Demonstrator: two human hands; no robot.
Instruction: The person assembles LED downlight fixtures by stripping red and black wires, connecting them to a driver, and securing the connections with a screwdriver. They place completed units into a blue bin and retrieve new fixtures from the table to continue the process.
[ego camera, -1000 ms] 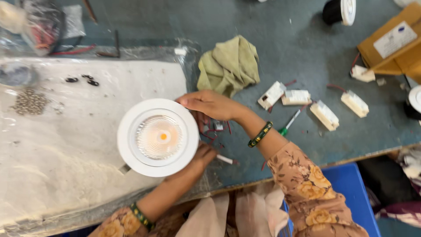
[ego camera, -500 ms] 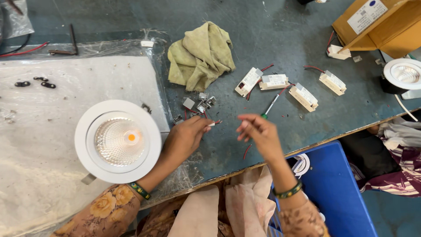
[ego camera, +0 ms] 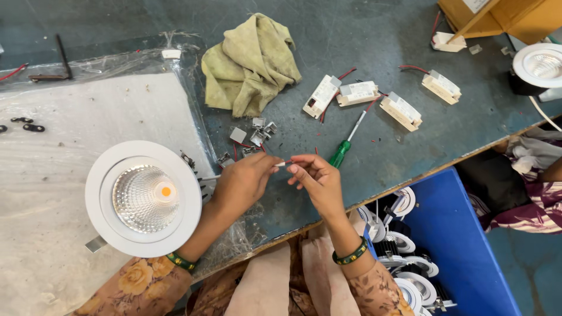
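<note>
A round white downlight [ego camera: 143,198] with a ribbed reflector and a yellow centre lies face up on a white foam sheet [ego camera: 76,134]. My left hand [ego camera: 243,181] and my right hand [ego camera: 313,178] meet just right of it, above the grey-blue table. Both pinch the ends of a thin white wire [ego camera: 283,164] between thumb and fingertips. A green-handled screwdriver [ego camera: 345,146] lies right beside my right hand. Small metal clips [ego camera: 257,131] with red wire bits sit just beyond my hands.
An olive cloth [ego camera: 249,61] lies crumpled at the back. Several white driver boxes [ego camera: 357,92] with red leads sit to the right. A blue bin [ego camera: 436,257] with several downlights stands below the table edge. Another downlight [ego camera: 541,64] and a cardboard box [ego camera: 503,17] are far right.
The view has shifted, so the downlight sits further left in frame. My right hand let go of the downlight and moved right; both hands have now come together on the thin wire.
</note>
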